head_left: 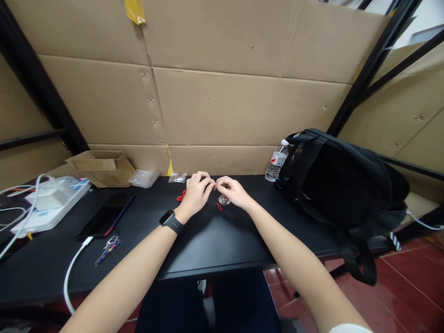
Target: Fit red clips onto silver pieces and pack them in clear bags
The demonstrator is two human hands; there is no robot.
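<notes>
Above the black table, my left hand (197, 194) and my right hand (233, 190) meet with their fingertips close together. Both are closed in a pinch, and the small thing between the fingers is too tiny to name. A bundle of red cord (181, 196) lies on the table beside my left hand, partly hidden by it. Under my right hand is a small round pale piece (225, 200), partly covered, with a red cord loop (219, 206) next to it. A small clear plastic packet (177, 177) lies just beyond my left hand.
To the right stand a water bottle (276, 162) and a large black backpack (343, 185). On the left are an open cardboard box (104, 169), a power strip (58, 203), a dark tablet (106, 215) with a pen, and a keychain (107, 249). Cardboard (222, 111) walls the back.
</notes>
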